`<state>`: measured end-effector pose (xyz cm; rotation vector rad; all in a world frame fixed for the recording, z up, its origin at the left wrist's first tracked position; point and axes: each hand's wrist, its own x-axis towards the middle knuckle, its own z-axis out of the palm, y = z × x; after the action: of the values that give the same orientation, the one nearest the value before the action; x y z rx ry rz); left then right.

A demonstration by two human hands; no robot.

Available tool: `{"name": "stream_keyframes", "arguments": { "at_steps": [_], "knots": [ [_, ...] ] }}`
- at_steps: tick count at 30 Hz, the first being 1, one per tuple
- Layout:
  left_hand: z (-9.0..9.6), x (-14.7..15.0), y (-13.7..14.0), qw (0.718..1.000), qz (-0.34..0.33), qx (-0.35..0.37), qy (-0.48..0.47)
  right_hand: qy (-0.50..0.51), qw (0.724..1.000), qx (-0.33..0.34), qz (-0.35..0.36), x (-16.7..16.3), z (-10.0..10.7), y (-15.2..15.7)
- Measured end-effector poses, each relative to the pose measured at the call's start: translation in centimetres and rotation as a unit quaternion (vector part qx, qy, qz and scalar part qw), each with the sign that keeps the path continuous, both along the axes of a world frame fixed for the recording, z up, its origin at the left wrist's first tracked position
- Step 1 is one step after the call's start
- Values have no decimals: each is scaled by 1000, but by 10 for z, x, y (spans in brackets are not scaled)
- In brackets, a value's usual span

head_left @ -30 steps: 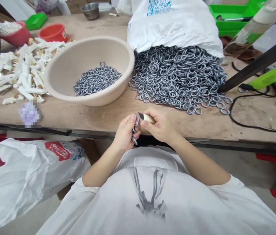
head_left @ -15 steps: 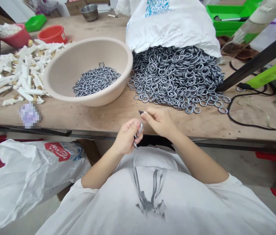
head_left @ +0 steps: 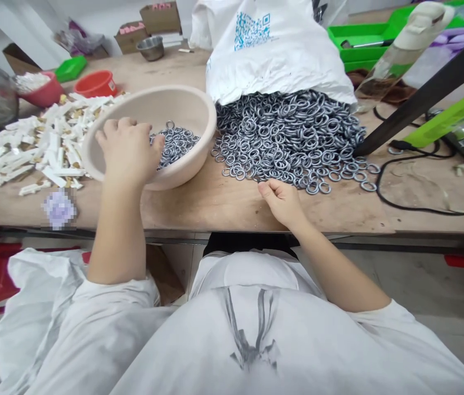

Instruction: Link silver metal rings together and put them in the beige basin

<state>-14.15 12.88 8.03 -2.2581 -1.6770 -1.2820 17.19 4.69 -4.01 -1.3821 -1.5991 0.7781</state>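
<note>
My left hand (head_left: 130, 148) reaches over the left part of the beige basin (head_left: 157, 93), palm down and open, fingers spread. Nothing shows in its grasp. Inside the basin lies a heap of grey metal rings (head_left: 179, 144), partly behind my left hand. My right hand (head_left: 281, 202) is closed at the front edge of the large ring pile (head_left: 287, 134). A small dark tip (head_left: 258, 180) juts from its fingers; the rest of that tool is hidden in the hand.
A white sack (head_left: 273, 60) lies behind the ring pile. White plastic strips (head_left: 56, 148) cover the table's left, with a red bowl (head_left: 95, 84) beyond. At right are a dark slanted post (head_left: 425, 96), a black cable (head_left: 384, 186) and a clear bottle (head_left: 400, 52).
My left hand has left the space beside my right hand, moved left over the basin and opened; the rings it held are no longer visible in it. My right hand shifted slightly right.
</note>
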Motion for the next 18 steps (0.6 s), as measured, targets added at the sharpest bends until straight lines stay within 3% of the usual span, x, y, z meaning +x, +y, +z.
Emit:
{"name": "stream_keyframes", "arguments": {
  "at_steps": [1, 2, 5, 7, 10, 12, 16, 18],
  "knots": [
    [-4, 16, -8, 998, 45, 23, 47, 4, 1000, 0, -3, 1, -1, 0],
    [-11, 37, -16, 995, 40, 26, 84, 8, 1000, 1, -5, 2, -1, 0],
    [-40, 103, -25, 984, -102, -62, 135, 9, 1000, 13, -14, 3, -3, -2],
    [-63, 130, -10, 967, -134, -149, 159, 0, 1000, 19, -18, 4, -4, -3],
    [-92, 136, 21, 948, -64, -272, 152, -11, 1000, 19, -18, 6, -6, -5],
    [-103, 130, 27, 937, -65, -312, 145, -6, 1000, 18, -14, 8, -7, -5],
    [-109, 122, -3, 935, -144, -277, 167, -4, 1000, 22, -6, 7, -5, -5],
    [-108, 121, -21, 943, -148, -246, 170, -15, 1000, 26, -6, 6, -3, -6]
  ]
}}
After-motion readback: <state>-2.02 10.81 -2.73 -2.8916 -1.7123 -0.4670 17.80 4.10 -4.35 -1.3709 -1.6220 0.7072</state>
